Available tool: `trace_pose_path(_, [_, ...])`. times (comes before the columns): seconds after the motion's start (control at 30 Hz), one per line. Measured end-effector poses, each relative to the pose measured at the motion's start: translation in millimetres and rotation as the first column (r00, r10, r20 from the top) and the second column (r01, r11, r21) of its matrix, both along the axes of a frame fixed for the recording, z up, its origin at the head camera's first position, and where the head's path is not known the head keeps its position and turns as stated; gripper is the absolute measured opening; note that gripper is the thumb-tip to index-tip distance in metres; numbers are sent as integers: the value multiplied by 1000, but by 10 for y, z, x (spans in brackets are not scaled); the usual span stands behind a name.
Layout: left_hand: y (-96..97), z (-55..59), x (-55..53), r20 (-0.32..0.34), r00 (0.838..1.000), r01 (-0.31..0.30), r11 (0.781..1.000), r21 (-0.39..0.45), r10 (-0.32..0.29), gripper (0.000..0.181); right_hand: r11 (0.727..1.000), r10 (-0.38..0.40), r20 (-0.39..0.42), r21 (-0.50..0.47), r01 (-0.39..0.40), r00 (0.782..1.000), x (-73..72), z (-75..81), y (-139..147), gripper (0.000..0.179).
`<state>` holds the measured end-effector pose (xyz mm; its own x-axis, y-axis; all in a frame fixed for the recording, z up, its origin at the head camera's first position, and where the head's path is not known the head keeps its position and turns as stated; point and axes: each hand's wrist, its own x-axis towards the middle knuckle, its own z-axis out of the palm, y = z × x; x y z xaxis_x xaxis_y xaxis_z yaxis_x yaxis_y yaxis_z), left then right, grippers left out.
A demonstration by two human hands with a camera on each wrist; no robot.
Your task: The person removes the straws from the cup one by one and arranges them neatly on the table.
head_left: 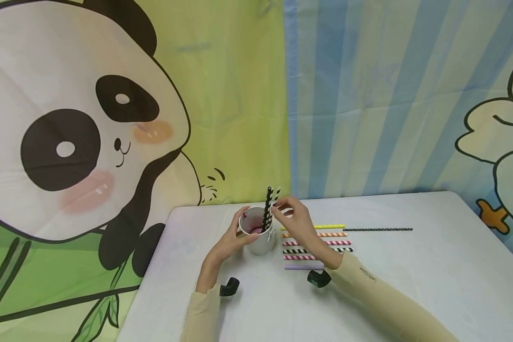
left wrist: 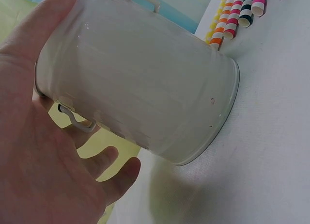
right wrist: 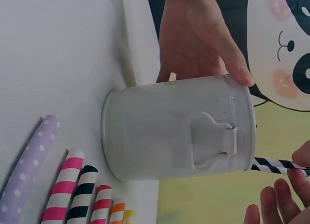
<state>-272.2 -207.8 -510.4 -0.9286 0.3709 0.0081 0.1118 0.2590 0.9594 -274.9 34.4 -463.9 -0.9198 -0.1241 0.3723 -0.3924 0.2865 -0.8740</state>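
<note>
Black-and-white striped slim straw (head_left: 277, 194), leaning inside white cylindrical metal bucket (head_left: 261, 244), upper half pinched by right hand (head_left: 298, 222), left hand (head_left: 232, 243) gripping bucket's rim.

You have a pail (right wrist: 150, 132) of what looks like painted metal, smooth with a soft sheen, lightly scuffed near its rim; its side bracket (right wrist: 231, 140) looks like coated metal too. The striped and dotted straws (right wrist: 83, 192) before you look like smooth, matt paper. Your tabletop (head_left: 389, 266) appears matt and finely textured, like cloth. You face a creased, printed cloth backdrop (head_left: 235, 95), and your sleeves (head_left: 380, 294) are matt fabric.
</note>
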Motion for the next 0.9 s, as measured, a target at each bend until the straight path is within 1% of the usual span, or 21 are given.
trace_pose_path(0.17, [10,6,-2,4,1000,-2,1000,-3,2,91,1000,-7,1,-30,7,1000,26,71,50,17])
trace_pose_path(0.47, [7,11,11,8,1000,-13,1000,-9,13,91,996,-7,-36,-89,4,999,56,188,162,20])
trace_pose_path(0.67, [8,18,21,6,1000,-12,1000,-8,12,91,994,-19,-63,-105,13,998,79,276,246,18])
trace_pose_path(0.9, [3,4,8,15,1000,-2,1000,3,2,89,994,-27,-91,-112,17,996,117,347,350,18])
